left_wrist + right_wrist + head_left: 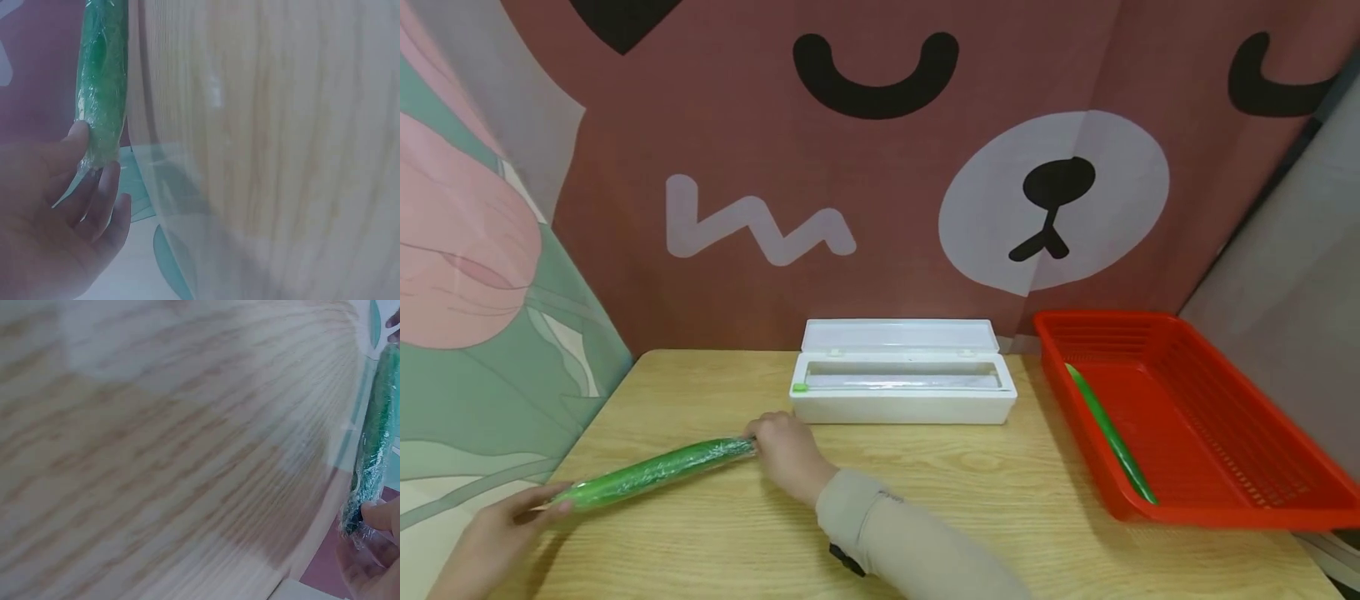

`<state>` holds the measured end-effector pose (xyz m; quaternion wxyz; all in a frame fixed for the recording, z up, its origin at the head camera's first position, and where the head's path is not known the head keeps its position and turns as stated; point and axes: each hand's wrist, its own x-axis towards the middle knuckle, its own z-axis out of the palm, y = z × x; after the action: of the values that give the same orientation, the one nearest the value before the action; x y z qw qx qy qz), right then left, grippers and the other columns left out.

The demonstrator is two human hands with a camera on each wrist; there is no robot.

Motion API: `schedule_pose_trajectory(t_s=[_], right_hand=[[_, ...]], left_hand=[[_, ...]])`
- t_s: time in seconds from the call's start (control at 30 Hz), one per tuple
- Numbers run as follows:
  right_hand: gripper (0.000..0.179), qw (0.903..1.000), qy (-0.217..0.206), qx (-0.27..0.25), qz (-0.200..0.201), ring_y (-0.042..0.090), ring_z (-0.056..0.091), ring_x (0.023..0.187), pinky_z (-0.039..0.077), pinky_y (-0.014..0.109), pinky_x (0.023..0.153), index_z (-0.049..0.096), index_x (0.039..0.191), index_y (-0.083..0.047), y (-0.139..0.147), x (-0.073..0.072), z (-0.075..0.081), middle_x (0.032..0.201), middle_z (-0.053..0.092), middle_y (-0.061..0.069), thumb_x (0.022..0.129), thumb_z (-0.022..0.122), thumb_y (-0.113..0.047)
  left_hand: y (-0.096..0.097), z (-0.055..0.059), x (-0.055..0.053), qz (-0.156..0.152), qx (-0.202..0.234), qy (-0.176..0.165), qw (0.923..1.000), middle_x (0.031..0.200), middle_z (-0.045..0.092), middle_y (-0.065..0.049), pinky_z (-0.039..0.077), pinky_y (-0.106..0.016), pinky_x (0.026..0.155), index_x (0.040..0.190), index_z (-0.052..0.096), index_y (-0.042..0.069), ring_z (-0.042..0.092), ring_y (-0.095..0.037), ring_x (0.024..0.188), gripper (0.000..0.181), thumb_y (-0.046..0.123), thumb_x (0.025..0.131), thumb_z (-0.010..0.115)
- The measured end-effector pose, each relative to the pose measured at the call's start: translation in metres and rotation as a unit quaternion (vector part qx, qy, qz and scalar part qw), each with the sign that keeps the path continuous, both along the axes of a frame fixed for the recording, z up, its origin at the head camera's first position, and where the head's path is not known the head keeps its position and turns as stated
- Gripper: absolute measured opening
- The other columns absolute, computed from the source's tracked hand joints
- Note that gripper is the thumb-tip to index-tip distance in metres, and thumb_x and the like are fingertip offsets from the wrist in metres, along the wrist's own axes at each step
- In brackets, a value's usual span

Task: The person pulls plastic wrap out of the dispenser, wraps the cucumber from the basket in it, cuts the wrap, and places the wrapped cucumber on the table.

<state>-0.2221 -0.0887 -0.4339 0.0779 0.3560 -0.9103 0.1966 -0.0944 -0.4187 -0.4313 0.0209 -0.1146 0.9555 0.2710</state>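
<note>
Clearly, both hands share one long green cucumber wrapped in clear, glossy film, held over the left part of the pale wood-grain table. The left hand pinches its near end between thumb and fingers, the other fingers loosely bent with gaps between; the right hand has thumb and fingers closed about the far end. The right wrist view is hazy and crops that hand, so I cannot tell whether it grips cucumber or only loose film. If only film, a hard pull could tear it or unwrap that end; a slack left pinch could let the cucumber slip or drop past the table's left edge. Its long axis runs mostly left to right, slanting away from the person, the right end pointing roughly toward the white rectangular box with a raised lid.
</note>
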Motion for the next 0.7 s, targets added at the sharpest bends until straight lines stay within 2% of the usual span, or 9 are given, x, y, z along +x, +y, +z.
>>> schedule_pose_trajectory(t_s=[0.1, 0.23, 0.33, 0.47, 0.7], right_hand=[[0.029, 0.9999, 0.006, 0.010, 0.002, 0.007, 0.064, 0.095, 0.051, 0.017, 0.079, 0.076, 0.108, -0.020, -0.007, -0.001, -0.001, 0.102, 0.071, -0.008, 0.087, 0.071, 0.000], [0.034, 0.9990, 0.018, 0.042, 0.002, 0.004, 0.064, 0.096, 0.050, 0.016, 0.081, 0.076, 0.110, -0.023, -0.015, -0.002, -0.001, 0.105, 0.071, -0.010, 0.087, 0.070, 0.002], [0.036, 0.9967, 0.031, 0.075, 0.004, 0.004, 0.064, 0.095, 0.051, 0.017, 0.078, 0.075, 0.111, -0.025, -0.019, -0.002, -0.001, 0.106, 0.071, -0.011, 0.087, 0.070, 0.001], [0.033, 0.9935, 0.053, 0.099, 0.016, 0.003, 0.065, 0.089, 0.052, 0.018, 0.073, 0.075, 0.109, -0.025, -0.020, -0.005, -0.001, 0.102, 0.071, -0.011, 0.087, 0.072, -0.001], [0.031, 0.9906, 0.074, 0.113, 0.020, 0.003, 0.064, 0.081, 0.051, 0.017, 0.065, 0.075, 0.107, -0.026, -0.019, -0.007, -0.001, 0.097, 0.071, -0.011, 0.086, 0.072, -0.003]], left_hand=[[-0.004, 0.001, 0.001, -0.002, -0.007, -0.002, 1.0000, 0.129, 0.046, -0.045, 0.050, -0.057, 0.076, 0.133, 0.049, -0.015, 0.053, -0.059, 0.107, 0.065, 0.043, 0.104, 0.050], [-0.012, -0.007, 0.000, 0.003, -0.019, 0.013, 0.9997, 0.125, 0.051, -0.042, 0.051, -0.056, 0.072, 0.131, 0.052, -0.014, 0.057, -0.057, 0.100, 0.062, 0.041, 0.103, 0.051], [-0.014, -0.011, 0.000, 0.013, -0.021, -0.003, 0.9997, 0.121, 0.054, -0.041, 0.052, -0.054, 0.071, 0.129, 0.053, -0.014, 0.060, -0.053, 0.096, 0.061, 0.041, 0.103, 0.053], [-0.011, -0.010, 0.001, 0.022, -0.020, -0.046, 0.9985, 0.119, 0.055, -0.040, 0.051, -0.054, 0.072, 0.128, 0.052, -0.015, 0.059, -0.053, 0.097, 0.062, 0.042, 0.102, 0.055], [-0.008, -0.011, -0.001, 0.023, -0.031, -0.054, 0.9978, 0.119, 0.054, -0.041, 0.050, -0.054, 0.073, 0.128, 0.052, -0.015, 0.057, -0.055, 0.100, 0.061, 0.041, 0.102, 0.055]])
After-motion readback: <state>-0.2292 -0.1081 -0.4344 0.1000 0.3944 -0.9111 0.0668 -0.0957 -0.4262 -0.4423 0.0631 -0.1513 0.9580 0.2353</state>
